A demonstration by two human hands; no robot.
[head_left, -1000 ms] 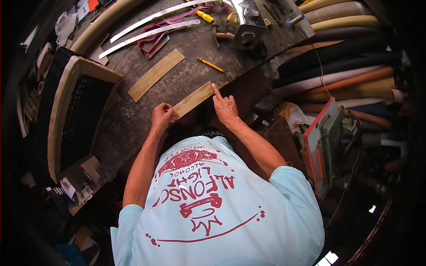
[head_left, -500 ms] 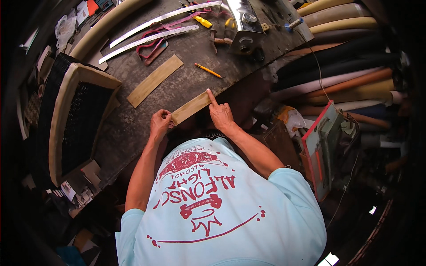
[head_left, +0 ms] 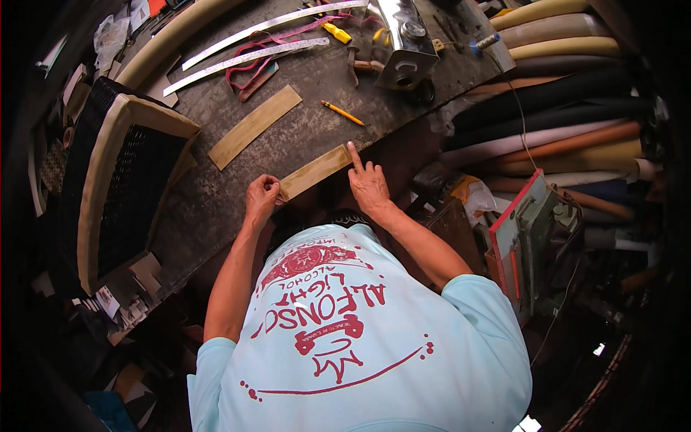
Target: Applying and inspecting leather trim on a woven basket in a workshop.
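A flat tan strip (head_left: 314, 173), wood or leather I cannot tell, lies slantwise along the table's near edge. My left hand (head_left: 262, 197) is closed in a pinch at its left end, the thumb hidden in part. At the strip's other end my right hand (head_left: 369, 183) has its index finger stretched out, the tip at the corner, the other fingers loosely apart. A second, wider tan strip (head_left: 255, 127) rests farther back on the table. Beyond the right end of the held strip lies a yellow pencil (head_left: 342, 112).
On the worn dark table (head_left: 187, 209) lie two metal rulers (head_left: 248, 65), pink straps and a yellow-handled tool (head_left: 336, 32). A metal box (head_left: 407, 61) stands at the back right. To the left is a black woven frame (head_left: 108, 194); rolls of material (head_left: 554, 93) are stacked right.
My right hand has slid slightly right, its index finger moving from on top of the strip to its end corner. My left hand stays at the left end.
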